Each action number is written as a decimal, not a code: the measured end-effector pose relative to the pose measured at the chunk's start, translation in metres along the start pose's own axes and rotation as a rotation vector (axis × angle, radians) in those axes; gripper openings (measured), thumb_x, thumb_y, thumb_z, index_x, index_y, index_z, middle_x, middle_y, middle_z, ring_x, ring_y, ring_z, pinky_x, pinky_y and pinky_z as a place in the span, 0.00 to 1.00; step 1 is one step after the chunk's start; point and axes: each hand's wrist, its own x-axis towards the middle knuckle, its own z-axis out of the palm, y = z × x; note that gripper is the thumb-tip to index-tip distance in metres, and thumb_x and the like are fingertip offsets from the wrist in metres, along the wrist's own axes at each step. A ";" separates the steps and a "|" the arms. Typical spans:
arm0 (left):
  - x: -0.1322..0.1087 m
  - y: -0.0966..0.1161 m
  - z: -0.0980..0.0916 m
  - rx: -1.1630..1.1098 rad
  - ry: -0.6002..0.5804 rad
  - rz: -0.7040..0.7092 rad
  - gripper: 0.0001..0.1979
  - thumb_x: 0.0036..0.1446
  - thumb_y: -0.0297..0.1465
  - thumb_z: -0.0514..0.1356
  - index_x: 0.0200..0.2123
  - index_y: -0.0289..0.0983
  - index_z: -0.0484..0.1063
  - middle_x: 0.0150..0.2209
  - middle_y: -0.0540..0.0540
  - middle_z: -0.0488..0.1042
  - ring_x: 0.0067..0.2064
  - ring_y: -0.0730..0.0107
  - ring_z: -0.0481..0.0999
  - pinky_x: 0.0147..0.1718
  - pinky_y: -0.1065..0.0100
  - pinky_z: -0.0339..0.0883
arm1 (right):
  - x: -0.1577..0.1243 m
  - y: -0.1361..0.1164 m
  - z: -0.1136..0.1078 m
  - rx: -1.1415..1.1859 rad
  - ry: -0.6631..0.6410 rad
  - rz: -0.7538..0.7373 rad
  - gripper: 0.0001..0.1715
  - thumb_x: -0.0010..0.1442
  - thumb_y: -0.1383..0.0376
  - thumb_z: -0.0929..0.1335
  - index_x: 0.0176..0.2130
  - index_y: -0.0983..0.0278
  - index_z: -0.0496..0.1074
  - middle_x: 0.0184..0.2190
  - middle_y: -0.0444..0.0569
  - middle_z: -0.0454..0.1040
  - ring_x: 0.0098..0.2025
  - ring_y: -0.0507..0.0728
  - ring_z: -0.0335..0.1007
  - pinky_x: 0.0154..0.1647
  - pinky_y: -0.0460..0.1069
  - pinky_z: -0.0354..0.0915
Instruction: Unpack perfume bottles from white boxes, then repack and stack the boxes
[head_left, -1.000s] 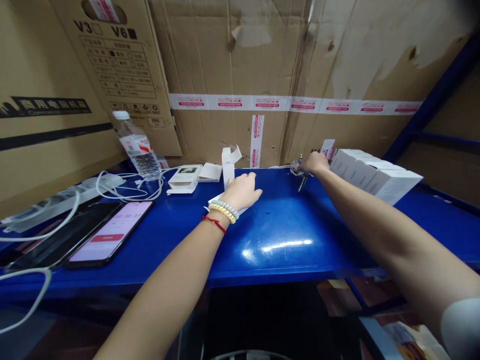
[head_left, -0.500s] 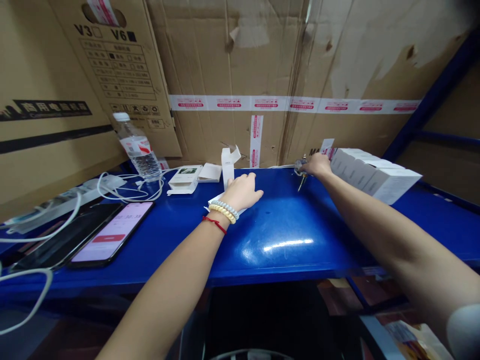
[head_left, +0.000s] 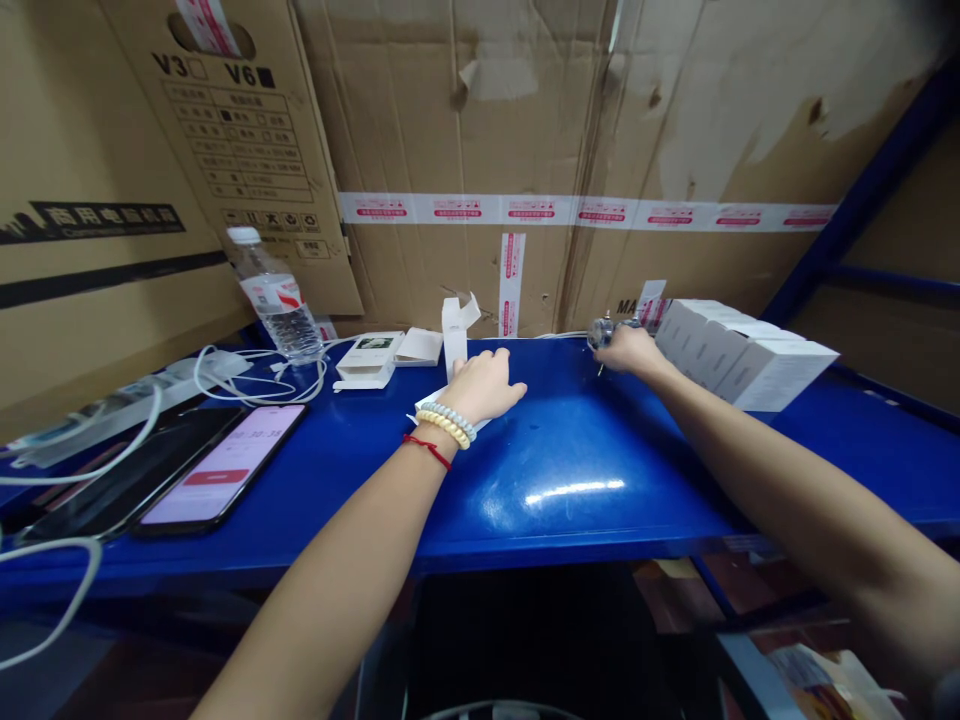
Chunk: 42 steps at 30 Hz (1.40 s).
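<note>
My left hand (head_left: 484, 385) lies palm down on a flat white carton piece (head_left: 429, 403) on the blue shelf (head_left: 570, 470), its fingers stretched out; bead bracelets and a red string circle the wrist. Just behind it stands a small open white box (head_left: 455, 333). My right hand (head_left: 634, 350) reaches to the back of the shelf and is closed round a small shiny metal object (head_left: 601, 331), next to a row of white boxes (head_left: 739, 352).
A water bottle (head_left: 274, 295), a lit phone (head_left: 225, 465), a dark phone (head_left: 124, 480), white cables (head_left: 255, 365), a power strip (head_left: 112, 400) and flat white boxes (head_left: 371, 357) occupy the left. Cardboard cartons (head_left: 525, 150) wall the back. A blue rack post (head_left: 862, 200) rises at right.
My right hand has drawn slightly back toward me with the metal object, away from the cardboard wall. My left hand has stayed put.
</note>
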 end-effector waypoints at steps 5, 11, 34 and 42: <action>0.000 0.000 0.001 0.012 -0.004 0.005 0.25 0.59 0.42 0.53 0.55 0.33 0.65 0.57 0.32 0.69 0.59 0.46 0.68 0.55 0.51 0.57 | 0.004 0.003 0.014 0.054 0.041 -0.012 0.17 0.52 0.61 0.68 0.40 0.68 0.75 0.39 0.63 0.76 0.47 0.70 0.74 0.45 0.56 0.69; -0.001 0.001 0.002 0.032 -0.006 0.001 0.24 0.59 0.42 0.53 0.54 0.34 0.65 0.56 0.33 0.70 0.58 0.47 0.69 0.55 0.51 0.57 | 0.005 0.003 0.029 0.081 0.079 -0.074 0.27 0.56 0.60 0.67 0.53 0.69 0.68 0.44 0.65 0.74 0.48 0.69 0.73 0.47 0.58 0.68; -0.018 -0.010 -0.043 0.050 0.014 -0.024 0.15 0.55 0.40 0.57 0.40 0.37 0.75 0.41 0.41 0.78 0.43 0.55 0.76 0.41 0.60 0.67 | 0.001 0.002 0.027 -0.029 -0.040 -0.151 0.46 0.59 0.55 0.64 0.69 0.65 0.47 0.53 0.69 0.72 0.52 0.73 0.72 0.48 0.61 0.67; -0.020 -0.033 -0.050 0.224 -0.410 -0.250 0.45 0.30 0.60 0.65 0.48 0.38 0.72 0.48 0.35 0.77 0.47 0.44 0.76 0.41 0.59 0.67 | -0.024 -0.008 0.012 0.113 0.078 -0.382 0.41 0.58 0.58 0.65 0.66 0.71 0.55 0.41 0.62 0.77 0.44 0.65 0.75 0.44 0.54 0.68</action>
